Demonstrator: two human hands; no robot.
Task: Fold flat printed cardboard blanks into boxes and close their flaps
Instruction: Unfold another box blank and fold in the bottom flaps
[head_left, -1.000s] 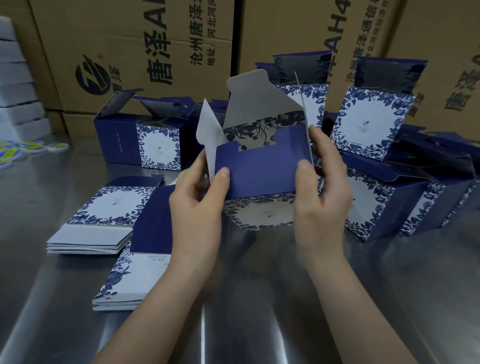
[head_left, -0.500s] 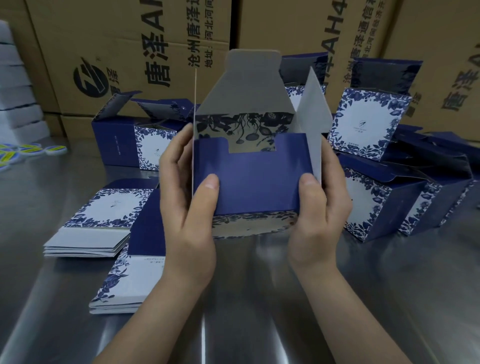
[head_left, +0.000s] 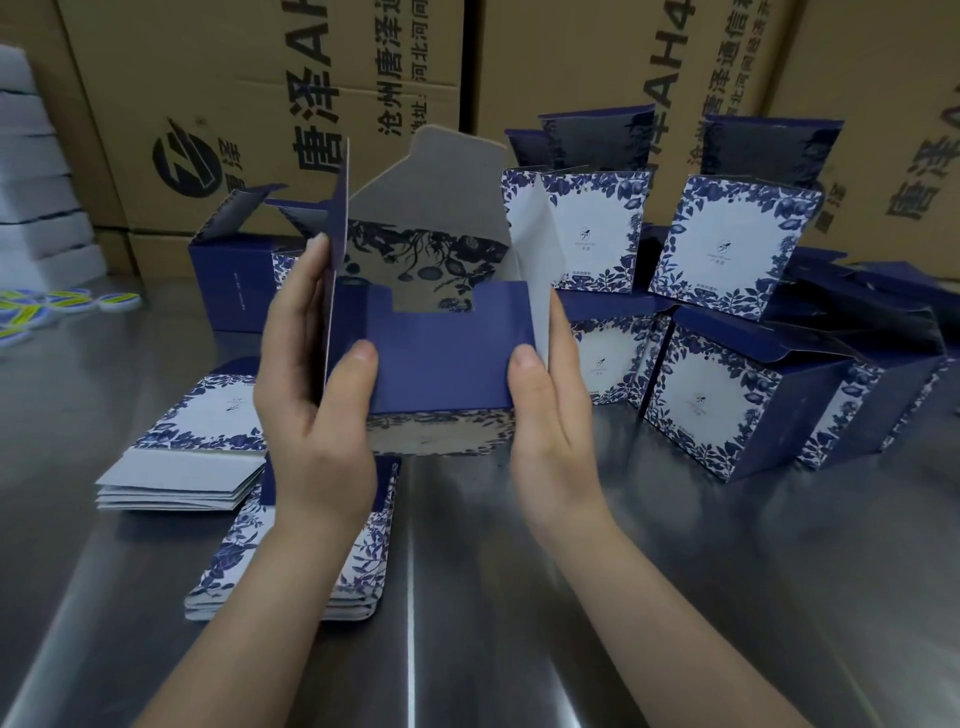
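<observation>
A half-formed blue and white floral box is held up above the steel table, its open end toward me. Its grey top flap stands upright and both side flaps stick out. My left hand grips the box's left side, thumb on the blue front panel, fingers behind the left flap. My right hand holds the right side, thumb on the front panel's right edge. Two stacks of flat blanks lie on the table: one at the left, one under my left forearm.
Several folded boxes with open lids stand and lie at the right and back, another at back left. Large brown cartons wall off the rear. White foam blocks and small yellow-green stickers sit at far left.
The box has been squared up and turned toward me. The left side flap has swung outward past my left fingers, and the right flap now stands straighter behind my right hand.
</observation>
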